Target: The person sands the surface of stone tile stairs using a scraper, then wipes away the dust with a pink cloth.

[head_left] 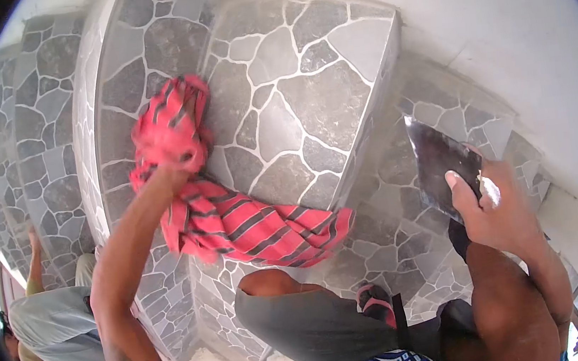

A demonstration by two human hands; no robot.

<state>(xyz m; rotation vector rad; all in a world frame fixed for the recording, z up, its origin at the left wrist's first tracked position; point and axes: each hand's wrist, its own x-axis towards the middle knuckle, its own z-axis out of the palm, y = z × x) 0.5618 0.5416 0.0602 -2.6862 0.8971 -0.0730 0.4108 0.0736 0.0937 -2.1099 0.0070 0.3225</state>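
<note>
A pink cloth with dark stripes (259, 230) lies bunched at its upper end and trails across the edge of a stone-patterned step. My left hand (170, 151) is in the bunched end and grips it; motion blur and the folds partly hide the fingers. On the right, my right hand (495, 203) holds a thin, dark rectangular plate (437, 163) like a scraper blade. The thumb lies across its face, and a white smear shows on the hand. The plate is tilted above the lower stone-patterned surface.
The raised step (295, 108) has grey stone shapes with white joint lines. A pale wall (499, 21) runs along the upper right. More patterned steps (45, 101) are on the left, where another person in grey trousers (59, 321) sits. My knees and a sandalled foot are below.
</note>
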